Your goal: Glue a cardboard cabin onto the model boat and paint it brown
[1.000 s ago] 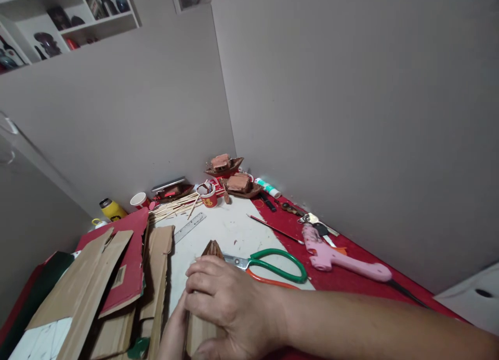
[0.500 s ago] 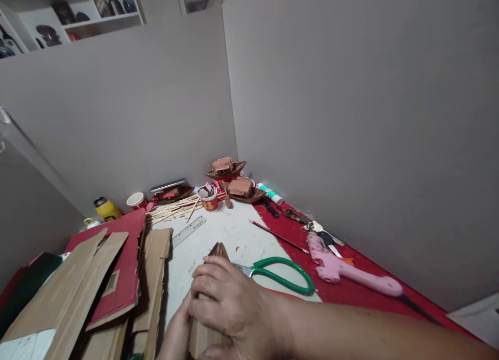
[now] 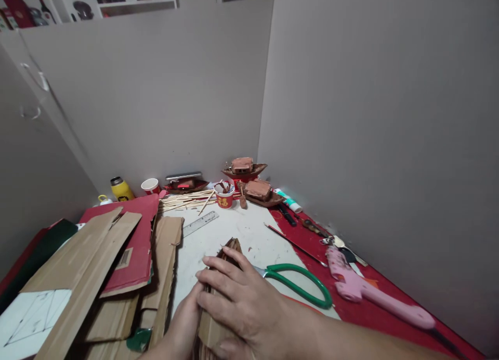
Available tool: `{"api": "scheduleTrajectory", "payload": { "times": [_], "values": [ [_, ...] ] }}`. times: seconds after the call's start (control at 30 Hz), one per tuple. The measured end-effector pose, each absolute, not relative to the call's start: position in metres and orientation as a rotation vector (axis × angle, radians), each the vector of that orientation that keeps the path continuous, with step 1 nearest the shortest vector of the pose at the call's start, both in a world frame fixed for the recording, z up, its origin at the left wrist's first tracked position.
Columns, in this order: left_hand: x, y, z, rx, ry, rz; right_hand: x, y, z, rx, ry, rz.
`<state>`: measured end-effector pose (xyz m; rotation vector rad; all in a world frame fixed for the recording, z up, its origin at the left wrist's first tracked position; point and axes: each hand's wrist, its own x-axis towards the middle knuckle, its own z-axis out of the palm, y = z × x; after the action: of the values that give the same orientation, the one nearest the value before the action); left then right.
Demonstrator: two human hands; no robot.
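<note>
A brown cardboard boat hull (image 3: 211, 326), pointed at its far end, lies low in the middle of the view. My right hand (image 3: 244, 303) is laid over its top and right side, with the fingers curled across to the left edge. Against the left side presses my left hand (image 3: 184, 318), its fingers mostly hidden behind the cardboard and my right hand. Both hands are closed round the hull. Just right of my right hand lie scissors with green handles (image 3: 328, 293), the blades partly covered by the hand.
Cardboard sheets (image 3: 81, 266) and a red board (image 3: 132, 245) are piled at left. Behind stand a red paper cup (image 3: 225, 200), wooden sticks (image 3: 185, 201) and model boats (image 3: 259, 191). A ruler (image 3: 200, 223), a pencil (image 3: 294, 244) and a pink glue gun (image 3: 384, 297) lie around the white sheet.
The view has turned left, so the scene sits farther right. My right fingers have spread slightly and reach nearer the hull's tip. Both hands stay on the hull.
</note>
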<state>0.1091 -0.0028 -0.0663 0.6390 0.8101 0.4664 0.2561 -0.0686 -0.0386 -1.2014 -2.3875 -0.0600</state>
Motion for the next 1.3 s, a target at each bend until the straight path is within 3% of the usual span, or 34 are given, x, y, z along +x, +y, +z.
{"api": "scheduleTrajectory", "payload": {
  "times": [0.67,0.87,1.1,1.3],
  "values": [
    [0.109,-0.007,-0.060,0.505,0.670,0.328,0.262,-0.066,-0.054,-1.158,-2.406,-0.234],
    [0.106,0.001,-0.045,0.411,0.646,0.267,0.277,-0.070,-0.033,-1.115,-1.990,-0.227],
    [0.108,0.012,-0.045,0.386,0.606,0.261,0.279,-0.070,-0.026,-1.378,-1.591,-0.063],
    [0.108,0.017,-0.046,0.480,0.765,0.430,0.273,-0.062,-0.034,-1.525,-1.433,0.328]
  ]
}}
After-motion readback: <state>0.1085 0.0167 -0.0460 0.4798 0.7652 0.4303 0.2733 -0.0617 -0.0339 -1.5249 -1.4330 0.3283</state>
